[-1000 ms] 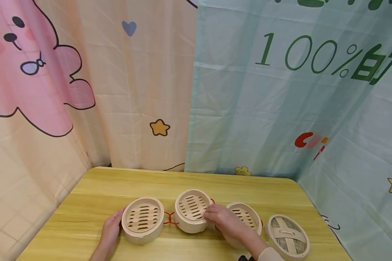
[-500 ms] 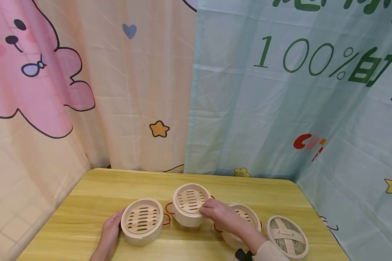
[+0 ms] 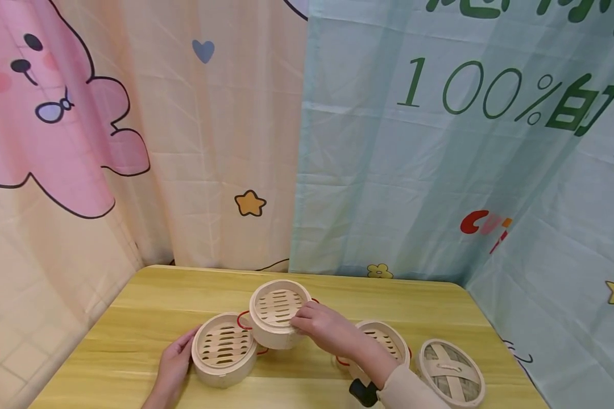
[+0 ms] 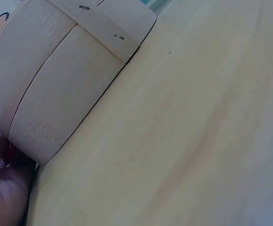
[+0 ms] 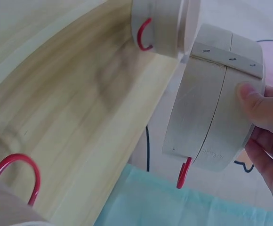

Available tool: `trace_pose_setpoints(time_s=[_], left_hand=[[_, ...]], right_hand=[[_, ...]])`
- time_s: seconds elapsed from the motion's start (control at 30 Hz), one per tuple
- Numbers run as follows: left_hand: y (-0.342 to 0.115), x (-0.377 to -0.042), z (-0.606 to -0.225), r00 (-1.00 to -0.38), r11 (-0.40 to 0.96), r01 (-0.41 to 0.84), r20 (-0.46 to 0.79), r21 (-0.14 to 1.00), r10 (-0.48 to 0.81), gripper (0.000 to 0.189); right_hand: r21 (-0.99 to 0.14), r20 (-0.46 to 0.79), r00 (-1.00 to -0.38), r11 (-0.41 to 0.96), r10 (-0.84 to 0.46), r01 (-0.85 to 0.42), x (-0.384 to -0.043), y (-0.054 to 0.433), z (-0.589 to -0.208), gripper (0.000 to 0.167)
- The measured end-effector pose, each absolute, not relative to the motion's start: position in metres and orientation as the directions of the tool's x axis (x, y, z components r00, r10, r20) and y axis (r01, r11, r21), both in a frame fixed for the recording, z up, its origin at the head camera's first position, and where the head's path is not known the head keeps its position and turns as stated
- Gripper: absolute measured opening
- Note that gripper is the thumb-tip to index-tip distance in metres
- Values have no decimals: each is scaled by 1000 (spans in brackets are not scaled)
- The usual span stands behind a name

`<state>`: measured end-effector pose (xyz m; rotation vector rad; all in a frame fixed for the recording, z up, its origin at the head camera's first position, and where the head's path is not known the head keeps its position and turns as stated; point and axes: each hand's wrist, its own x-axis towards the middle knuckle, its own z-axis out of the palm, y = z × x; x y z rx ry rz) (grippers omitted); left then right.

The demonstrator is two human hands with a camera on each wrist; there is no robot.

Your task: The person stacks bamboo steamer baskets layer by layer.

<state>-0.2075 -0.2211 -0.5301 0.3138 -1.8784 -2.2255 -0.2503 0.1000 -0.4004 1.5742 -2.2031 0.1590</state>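
My left hand (image 3: 175, 358) holds the side of a round bamboo steamer basket (image 3: 224, 376) on the table. In the left wrist view, its fingers (image 4: 4, 193) are at the red handle low on the basket wall (image 4: 56, 80). My right hand (image 3: 332, 332) grips the rim of a second steamer basket (image 3: 275, 337), thumb outside on the wall in the right wrist view. This basket (image 5: 212, 103) is raised off the table, slats up, and overlaps the left basket's far right edge in the head view. Its red wire handles stick out sideways.
A third steamer basket (image 3: 400, 341) stands right of centre, partly behind my right forearm. Farther right lies a woven bamboo lid (image 3: 450, 372) with a cross strap. The wooden table (image 3: 184, 284) ends at printed curtains (image 3: 225, 142) behind.
My right hand has lifted the second basket and carried it left, from beside the left basket to over its edge. The left hand and its basket have hardly moved.
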Motion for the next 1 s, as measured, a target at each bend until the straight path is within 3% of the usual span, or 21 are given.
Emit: trace_pose_setpoints(time_s=[0.53, 1.0], left_hand=[[-218, -210, -533, -937, -86, 27, -5, 996, -351, 36], [-219, -210, -536, -938, -59, 63, 39, 996, -343, 38]], right_hand=[[217, 437, -192, 311, -879, -926, -246, 63, -390, 19], [271, 379, -212, 327, -901, -906, -241, 29, -395, 16]])
